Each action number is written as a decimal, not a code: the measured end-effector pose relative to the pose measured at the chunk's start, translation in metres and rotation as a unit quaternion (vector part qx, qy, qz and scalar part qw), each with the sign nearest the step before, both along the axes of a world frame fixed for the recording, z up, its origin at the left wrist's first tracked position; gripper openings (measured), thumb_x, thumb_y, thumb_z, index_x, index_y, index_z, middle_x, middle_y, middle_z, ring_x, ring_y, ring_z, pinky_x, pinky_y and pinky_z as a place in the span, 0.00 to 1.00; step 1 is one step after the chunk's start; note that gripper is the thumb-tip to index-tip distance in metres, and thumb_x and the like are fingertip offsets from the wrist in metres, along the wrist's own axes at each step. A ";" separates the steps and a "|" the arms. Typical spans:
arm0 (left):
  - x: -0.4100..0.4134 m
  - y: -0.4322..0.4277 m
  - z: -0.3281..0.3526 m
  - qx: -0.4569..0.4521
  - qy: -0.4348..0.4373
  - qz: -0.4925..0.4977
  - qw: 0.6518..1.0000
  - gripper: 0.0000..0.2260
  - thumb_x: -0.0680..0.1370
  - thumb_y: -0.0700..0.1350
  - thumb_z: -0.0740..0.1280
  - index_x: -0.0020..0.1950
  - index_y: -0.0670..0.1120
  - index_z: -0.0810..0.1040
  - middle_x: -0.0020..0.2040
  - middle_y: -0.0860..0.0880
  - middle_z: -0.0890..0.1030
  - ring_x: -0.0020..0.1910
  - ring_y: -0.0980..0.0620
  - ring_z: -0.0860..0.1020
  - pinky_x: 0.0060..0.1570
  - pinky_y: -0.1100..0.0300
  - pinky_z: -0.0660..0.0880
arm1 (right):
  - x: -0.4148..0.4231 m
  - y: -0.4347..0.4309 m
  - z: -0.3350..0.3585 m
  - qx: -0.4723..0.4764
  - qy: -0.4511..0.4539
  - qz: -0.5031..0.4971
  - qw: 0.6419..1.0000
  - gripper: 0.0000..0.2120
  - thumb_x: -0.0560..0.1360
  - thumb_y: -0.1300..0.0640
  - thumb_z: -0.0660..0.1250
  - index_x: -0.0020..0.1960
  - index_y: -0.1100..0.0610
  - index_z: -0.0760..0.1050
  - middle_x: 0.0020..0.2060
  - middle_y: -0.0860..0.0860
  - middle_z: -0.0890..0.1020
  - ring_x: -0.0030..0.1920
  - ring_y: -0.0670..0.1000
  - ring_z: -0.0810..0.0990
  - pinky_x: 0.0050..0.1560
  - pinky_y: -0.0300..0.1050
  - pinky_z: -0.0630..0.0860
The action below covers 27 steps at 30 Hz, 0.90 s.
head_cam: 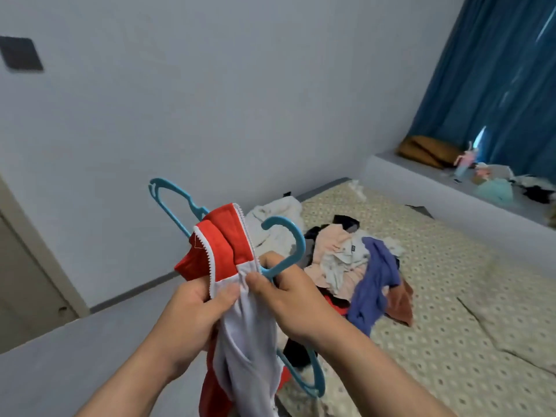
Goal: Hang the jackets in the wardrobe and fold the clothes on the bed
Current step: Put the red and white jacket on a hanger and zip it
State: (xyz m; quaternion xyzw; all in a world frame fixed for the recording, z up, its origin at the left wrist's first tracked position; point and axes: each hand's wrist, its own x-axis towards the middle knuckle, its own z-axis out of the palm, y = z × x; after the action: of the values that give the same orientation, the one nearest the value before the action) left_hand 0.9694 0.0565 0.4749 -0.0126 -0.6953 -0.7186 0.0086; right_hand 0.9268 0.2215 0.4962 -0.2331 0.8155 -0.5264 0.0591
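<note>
I hold a red and white jacket [240, 335] up in front of me, with a light blue plastic hanger [287, 248] partly inside it. My left hand [195, 314] grips the white fabric near the zip. My right hand [288, 299] pinches the fabric and holds the hanger's neck just below its hook. One hanger arm sticks out at the upper left, the other at the lower right. Behind them, a pile of loose clothes [352, 266] lies on the bed [451, 311], among them a purple garment [376, 284] and a pale pink one.
A grey wall stands ahead, with a door frame [39, 251] at the left. A window ledge [436, 188] beyond the bed carries a brown cushion [427, 150], toys and more clothes. Blue curtains [493, 79] hang above it.
</note>
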 end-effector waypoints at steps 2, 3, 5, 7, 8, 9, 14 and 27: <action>-0.030 0.017 -0.004 0.019 -0.011 -0.033 0.999 0.09 0.76 0.50 0.67 0.53 0.56 0.86 0.51 0.48 0.86 0.51 0.51 0.85 0.43 0.63 0.80 | -0.016 0.024 -0.005 0.000 -0.017 -0.063 0.998 0.14 0.81 0.53 0.64 0.38 0.50 0.65 0.28 0.40 0.69 0.32 0.41 0.66 0.35 0.39 0.65; -0.046 0.026 -0.007 0.042 -0.020 -0.033 0.998 0.09 0.78 0.47 0.66 0.51 0.54 0.86 0.51 0.47 0.86 0.50 0.50 0.85 0.42 0.64 0.80 | -0.024 0.038 -0.007 0.004 -0.024 -0.092 0.995 0.13 0.81 0.53 0.64 0.39 0.52 0.66 0.29 0.41 0.69 0.33 0.41 0.66 0.36 0.39 0.66; -0.078 0.041 -0.014 0.111 -0.057 -0.019 0.992 0.13 0.81 0.41 0.63 0.46 0.49 0.87 0.47 0.44 0.87 0.46 0.49 0.86 0.41 0.60 0.81 | -0.039 0.069 -0.010 0.007 -0.042 -0.149 0.988 0.10 0.80 0.54 0.64 0.42 0.56 0.69 0.32 0.47 0.73 0.35 0.43 0.69 0.39 0.42 0.68; -0.112 0.051 -0.021 0.146 -0.086 -0.004 0.985 0.17 0.83 0.40 0.60 0.42 0.45 0.86 0.43 0.44 0.86 0.43 0.50 0.86 0.43 0.55 0.80 | -0.049 0.104 -0.012 -0.002 -0.061 -0.210 0.976 0.07 0.80 0.56 0.64 0.46 0.59 0.71 0.35 0.53 0.75 0.37 0.46 0.72 0.39 0.44 0.71; -0.130 0.056 -0.024 0.153 -0.091 -0.004 0.984 0.16 0.83 0.40 0.60 0.43 0.44 0.85 0.43 0.45 0.86 0.42 0.51 0.85 0.45 0.55 0.79 | -0.052 0.122 -0.013 -0.012 -0.071 -0.239 0.968 0.06 0.80 0.57 0.64 0.48 0.60 0.72 0.36 0.54 0.75 0.38 0.49 0.73 0.40 0.44 0.71; -0.147 0.061 -0.025 0.158 -0.094 -0.010 0.983 0.14 0.84 0.40 0.59 0.45 0.44 0.83 0.42 0.46 0.87 0.43 0.52 0.85 0.46 0.56 0.78 | -0.053 0.140 -0.013 -0.020 -0.082 -0.265 0.961 0.04 0.80 0.59 0.64 0.48 0.59 0.72 0.38 0.55 0.76 0.39 0.52 0.73 0.42 0.46 0.73; -0.221 0.105 -0.025 0.151 -0.090 -0.041 0.984 0.10 0.84 0.42 0.59 0.50 0.45 0.81 0.43 0.48 0.86 0.44 0.54 0.84 0.49 0.57 0.77 | -0.042 0.215 -0.002 -0.059 -0.119 -0.316 0.939 0.13 0.75 0.62 0.64 0.51 0.47 0.81 0.46 0.54 0.85 0.46 0.51 0.83 0.50 0.50 0.80; -0.252 0.285 0.009 0.075 -0.061 -0.178 0.979 0.12 0.84 0.45 0.61 0.45 0.47 0.81 0.38 0.50 0.83 0.36 0.56 0.81 0.36 0.64 0.77 | 0.020 0.386 0.026 0.203 -0.165 -0.282 0.923 0.09 0.69 0.55 0.67 0.48 0.50 0.81 0.42 0.49 0.84 0.43 0.44 0.80 0.53 0.53 0.79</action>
State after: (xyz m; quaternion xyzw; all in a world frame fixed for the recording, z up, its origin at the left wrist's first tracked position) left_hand 0.7176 0.3419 0.4840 -0.0918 -0.6253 -0.7581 -0.1609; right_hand 0.9467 0.6073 0.5222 0.1131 0.9157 -0.3754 0.0879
